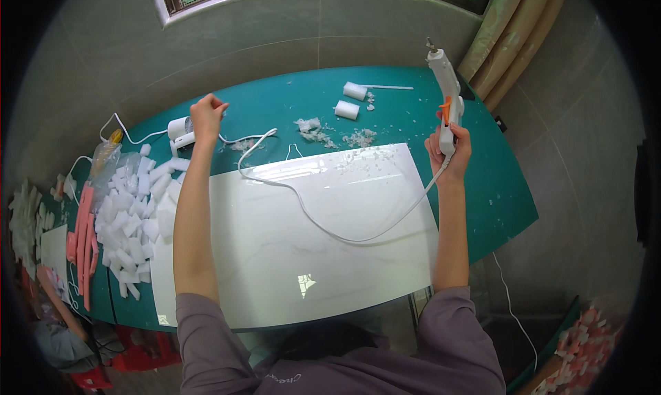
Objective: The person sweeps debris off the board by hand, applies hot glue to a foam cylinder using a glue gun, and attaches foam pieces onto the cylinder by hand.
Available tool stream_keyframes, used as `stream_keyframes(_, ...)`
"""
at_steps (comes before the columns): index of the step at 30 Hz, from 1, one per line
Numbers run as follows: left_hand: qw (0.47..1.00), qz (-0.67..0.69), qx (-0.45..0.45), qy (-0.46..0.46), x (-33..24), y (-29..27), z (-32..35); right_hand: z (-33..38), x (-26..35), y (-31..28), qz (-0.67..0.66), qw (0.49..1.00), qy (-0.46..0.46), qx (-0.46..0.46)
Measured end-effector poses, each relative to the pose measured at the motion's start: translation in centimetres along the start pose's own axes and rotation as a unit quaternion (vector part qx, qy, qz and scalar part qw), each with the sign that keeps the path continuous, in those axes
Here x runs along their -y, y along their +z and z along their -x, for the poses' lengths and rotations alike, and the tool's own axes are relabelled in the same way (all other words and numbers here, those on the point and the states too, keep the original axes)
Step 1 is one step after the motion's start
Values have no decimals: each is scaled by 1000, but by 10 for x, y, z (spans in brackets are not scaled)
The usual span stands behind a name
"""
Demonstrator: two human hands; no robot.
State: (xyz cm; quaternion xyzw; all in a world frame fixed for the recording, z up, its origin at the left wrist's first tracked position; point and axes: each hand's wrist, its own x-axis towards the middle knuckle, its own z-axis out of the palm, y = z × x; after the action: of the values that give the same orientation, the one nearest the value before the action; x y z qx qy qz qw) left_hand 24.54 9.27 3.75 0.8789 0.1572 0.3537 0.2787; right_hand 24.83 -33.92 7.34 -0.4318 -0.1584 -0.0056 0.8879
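A white hot glue gun (447, 92) with an orange trigger is gripped in my right hand (451, 147), its nozzle pointing up and away from me. From its handle end a white cord (303, 206) loops across a glossy white board (310, 257) toward the left. My left hand (206, 118) is raised at the far left with its fingers curled together. Whatever it might pinch is too small or hidden to make out. Beside and partly behind that hand are a white cylinder (177, 128) and a white block with a cord (183, 142).
White foam pieces (131, 223) lie heaped on the left of the green table (485, 209), beside pink strips (84, 237). Two short white rolls (347, 109), a thin white stick (389, 87) and clear glue scraps (358, 139) lie at the back. Another person's arm (62, 302) shows far left.
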Motion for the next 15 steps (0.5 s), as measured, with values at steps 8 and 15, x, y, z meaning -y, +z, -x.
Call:
stream_keyframes(8,969,-239,-33,57,53,-29,4,-3,6,-2,222,937,-130,-235)
stream_keyframes(15,953,-167,63,246,13,-4,-2,-3,-1,-1,241,939,-119,-217)
